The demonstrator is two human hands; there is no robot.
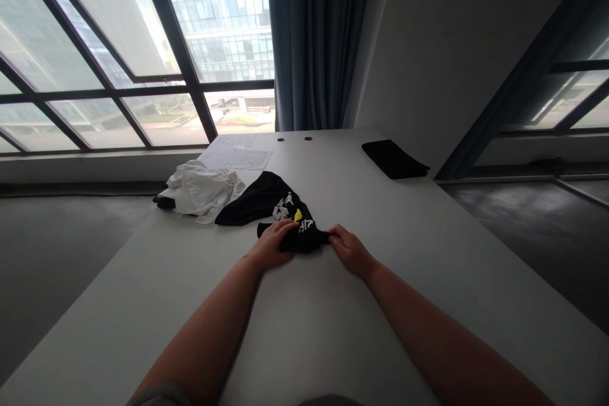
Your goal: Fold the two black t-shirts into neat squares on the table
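A crumpled black T-shirt (259, 198) with white lettering and a small yellow patch lies across the middle of the table. My left hand (273, 246) is on its near left part, fingers over the cloth and closed on it. At the near right, my right hand (351, 248) pinches a corner of the same shirt between thumb and fingers, drawing that bit of cloth out to a point. The shirt's underside and the fabric beneath my left fingers are hidden.
Left of the shirt is a rumpled white cloth pile (202, 187), with something dark under its left end. Printed paper sheets (245, 157) lie behind it. A folded black cloth (394, 160) rests at the table's (428, 254) far right, near the wall. A blue curtain (318, 38) hangs beyond.
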